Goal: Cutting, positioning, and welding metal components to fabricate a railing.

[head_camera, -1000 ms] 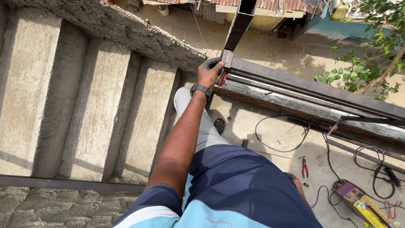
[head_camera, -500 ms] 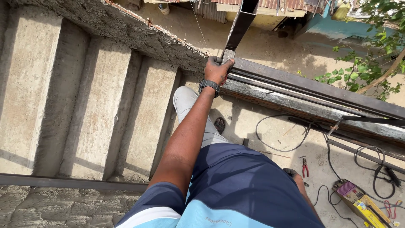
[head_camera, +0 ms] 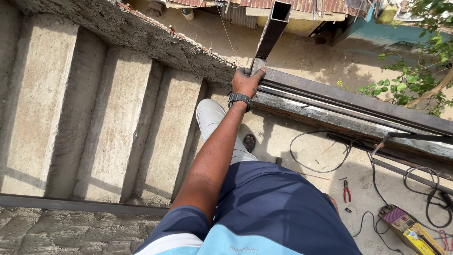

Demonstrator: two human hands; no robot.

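My left hand point(head_camera: 247, 81), with a black watch on its wrist, is closed around the lower end of an upright dark rectangular steel tube point(head_camera: 270, 32). The tube stands at the corner where the rough concrete wall top meets a long horizontal steel rail point(head_camera: 358, 101). Its open top end points toward the camera. My left arm reaches straight out over my grey trouser leg point(head_camera: 213, 120). Only a sliver of my right hand point(head_camera: 332, 202) shows behind my hip, and its fingers are hidden.
Concrete stair steps point(head_camera: 108, 118) drop away at the left, with a dark steel bar point(head_camera: 80, 205) across the foreground. On the ground below lie black cables point(head_camera: 321, 151), red-handled pliers point(head_camera: 347, 191) and a yellow welding machine point(head_camera: 410, 231). Green bushes point(head_camera: 420, 80) are at the right.
My left hand loosened on the tube half a second ago and has now closed around its base again. The tube stays upright in the same place.
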